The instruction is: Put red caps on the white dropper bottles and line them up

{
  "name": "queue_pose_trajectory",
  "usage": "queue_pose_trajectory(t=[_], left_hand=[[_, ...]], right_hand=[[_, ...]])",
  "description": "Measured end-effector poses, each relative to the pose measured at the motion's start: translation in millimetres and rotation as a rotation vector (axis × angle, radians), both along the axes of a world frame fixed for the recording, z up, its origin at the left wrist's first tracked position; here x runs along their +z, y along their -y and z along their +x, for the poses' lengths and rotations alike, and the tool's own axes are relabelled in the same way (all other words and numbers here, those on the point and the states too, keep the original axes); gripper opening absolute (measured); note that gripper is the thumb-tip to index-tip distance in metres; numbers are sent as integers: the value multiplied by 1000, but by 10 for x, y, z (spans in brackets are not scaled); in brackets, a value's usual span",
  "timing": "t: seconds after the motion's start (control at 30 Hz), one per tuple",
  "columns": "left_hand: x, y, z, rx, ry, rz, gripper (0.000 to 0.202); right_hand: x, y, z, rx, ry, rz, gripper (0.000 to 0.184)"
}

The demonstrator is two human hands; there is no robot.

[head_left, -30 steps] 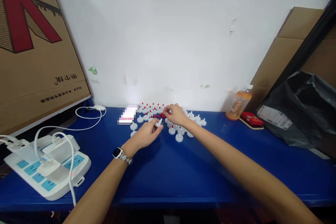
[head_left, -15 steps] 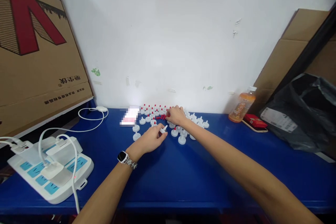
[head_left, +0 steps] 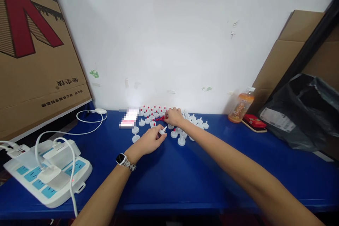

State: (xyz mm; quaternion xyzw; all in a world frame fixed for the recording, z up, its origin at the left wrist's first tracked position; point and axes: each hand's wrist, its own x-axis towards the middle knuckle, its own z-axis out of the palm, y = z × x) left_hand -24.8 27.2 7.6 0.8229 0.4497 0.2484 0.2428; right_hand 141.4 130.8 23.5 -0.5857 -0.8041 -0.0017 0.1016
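Note:
Between the thumb and fingers of my left hand is a white nozzle cap, its spout tilted up to the right. My right hand reaches down at the edge of a small heap of red tips, fingers drawn together; whether a tip is between them is hidden. Behind and left of the heap stand several white nozzle caps with red tips. Right of my right hand lie several bare white nozzle caps. One red-tipped cap stands in front of that group.
A white power strip with plugs and cables takes up the left side. A blurred-out bright screen lies behind my left hand. An orange drink bottle, a red packet on a phone and a dark plastic bag are at the right.
The whole view has shifted slightly, so things sit a little further left. Both hands stay almost where they were, the left still on its nozzle cap, the right at the red tips.

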Motion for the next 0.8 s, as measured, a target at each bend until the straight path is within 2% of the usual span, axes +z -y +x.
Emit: queue_pose_trajectory(t=[0.2,0.33,0.4,0.57,0.67,0.8], left_hand=[[28,2,4,29,-20,-29,29],[43,11,3,31,-13,-32,30],[44,14,3,30,-5,-31,30],[31,9,19,16,14,-23,29],[13,13,78,-2,34,-6,30],[-9,69,207,-39,97,68,30]], right_hand=[[-30,-6,-22,-10,-8,-9,13],[5,42,20,9,-67,52,17],[42,113,69,41,-236,114,17],[20,486,217,182,-966,119,13],[-73,727,248,236,-1194,107,15],[-144,910,209,195,-1369,78,21]])
